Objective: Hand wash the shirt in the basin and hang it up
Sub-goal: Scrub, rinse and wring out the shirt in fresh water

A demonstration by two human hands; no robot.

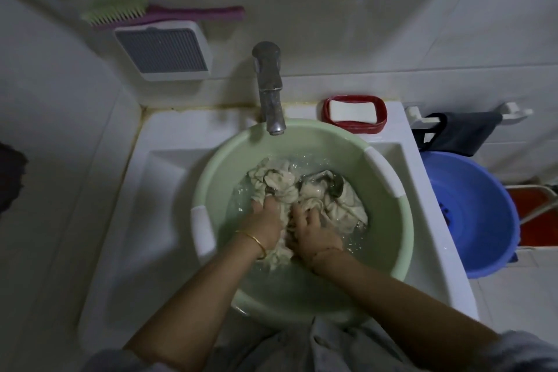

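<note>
Green plastic basin [211, 166] sat in the white sink [157, 178], under the metal tap [270, 84]. Head view, only one. Basin held shallow water and one pale wet shirt [332, 202], bunched up, mostly at the middle and right of the basin. Left hand [265, 226] gripped the shirt's left bunch, fingers curled into the cloth. Right hand [311, 232] was just beside it, fingers curled over another fold, holding that too. One gold bangle [256, 243] on the left wrist.

Two white pads on the basin rim: near-left pad [203, 226], far-right pad [383, 172]. Red soap dish [354, 127] stood on the far right sink ledge, one white soap bar [351, 110] in it. One blue basin [483, 220] sat right of the sink, with something small and dark blue inside; could not tell what. On the far wall hung one brush [169, 13], with one ribbed grey tray [163, 51] below it. One dark cloth [462, 133] hung on a white rail [513, 109], far right.
</note>
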